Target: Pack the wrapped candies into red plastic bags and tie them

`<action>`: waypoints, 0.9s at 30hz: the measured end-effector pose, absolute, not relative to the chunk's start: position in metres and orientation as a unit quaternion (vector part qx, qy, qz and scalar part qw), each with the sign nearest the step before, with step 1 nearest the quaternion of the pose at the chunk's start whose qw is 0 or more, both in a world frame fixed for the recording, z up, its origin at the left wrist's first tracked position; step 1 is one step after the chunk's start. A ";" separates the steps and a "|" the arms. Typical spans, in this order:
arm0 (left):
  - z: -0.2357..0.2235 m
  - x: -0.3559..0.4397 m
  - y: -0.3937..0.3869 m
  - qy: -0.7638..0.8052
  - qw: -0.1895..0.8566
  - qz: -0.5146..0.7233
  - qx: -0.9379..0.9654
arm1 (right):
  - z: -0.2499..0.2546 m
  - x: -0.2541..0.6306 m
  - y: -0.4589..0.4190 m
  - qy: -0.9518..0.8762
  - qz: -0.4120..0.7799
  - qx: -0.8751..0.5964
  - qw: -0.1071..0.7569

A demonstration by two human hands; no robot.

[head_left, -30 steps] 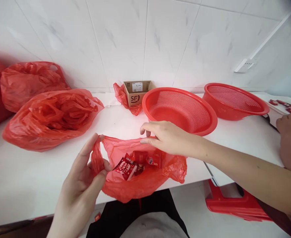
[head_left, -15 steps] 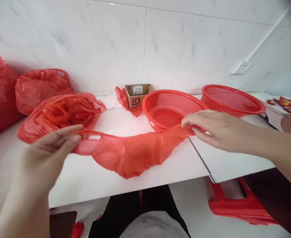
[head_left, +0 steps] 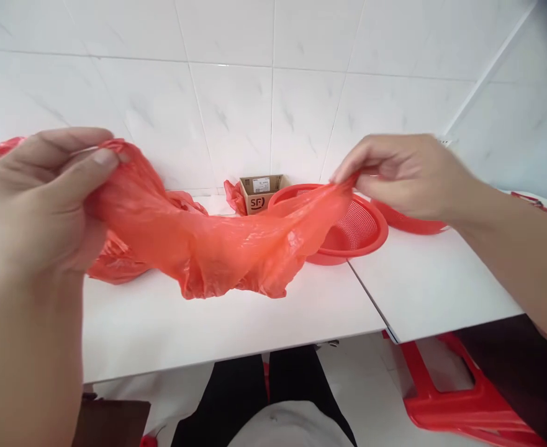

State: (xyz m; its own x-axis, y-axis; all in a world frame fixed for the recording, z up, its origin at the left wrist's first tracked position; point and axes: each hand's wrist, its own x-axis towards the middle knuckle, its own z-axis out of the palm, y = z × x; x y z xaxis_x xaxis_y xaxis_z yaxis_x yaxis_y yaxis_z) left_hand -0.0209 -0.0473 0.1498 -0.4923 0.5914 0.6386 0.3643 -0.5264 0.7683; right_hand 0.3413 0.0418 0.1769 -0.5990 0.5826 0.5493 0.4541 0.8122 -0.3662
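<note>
A red plastic bag (head_left: 217, 242) hangs stretched between my two hands above the white table (head_left: 236, 313). My left hand (head_left: 40, 198) is closed round one handle at the left, raised near the camera. My right hand (head_left: 403, 177) pinches the other handle at the right, above the red baskets. The bag sags in the middle and its contents are hidden.
A red mesh basket (head_left: 354, 226) sits behind the bag, a second red basket (head_left: 410, 222) beside it under my right hand. A small cardboard box (head_left: 258, 192) stands by the tiled wall. More red bags (head_left: 110, 264) lie at the left. A red stool (head_left: 459, 397) is under the table.
Both hands have risen and pulled the bag's handles apart and up off the table; the bag's mouth closed and the packets inside are hidden. The camera has tilted upward.
</note>
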 end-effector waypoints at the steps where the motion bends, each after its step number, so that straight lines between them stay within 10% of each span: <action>1: 0.153 -0.021 -0.047 0.478 0.092 0.709 0.511 | 0.180 0.340 0.043 -0.887 0.102 -0.291 0.344; 6: 0.151 -0.012 -0.049 0.449 0.163 0.729 0.489 | 0.179 0.334 0.045 -0.816 0.181 -0.274 0.475; 14: 0.111 0.005 -0.049 0.475 0.260 0.701 0.464 | 0.154 0.339 0.040 -0.816 0.201 -0.305 0.448; 21: 0.005 -0.015 -0.092 0.678 0.236 0.505 0.479 | 0.038 0.369 -0.015 -0.596 0.250 -0.466 0.605; 27: -0.055 -0.003 -0.095 0.749 0.230 0.287 0.552 | -0.075 0.328 -0.056 -0.698 0.315 -0.538 0.352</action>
State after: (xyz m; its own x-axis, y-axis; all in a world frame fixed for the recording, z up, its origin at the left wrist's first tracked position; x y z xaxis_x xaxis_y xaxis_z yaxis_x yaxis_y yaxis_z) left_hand -0.0029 -0.0946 -0.0554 -0.2859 0.9579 -0.0270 0.6939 0.2264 0.6835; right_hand 0.3278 -0.0560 -0.0746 -0.1737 0.9729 0.1529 0.5294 0.2232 -0.8185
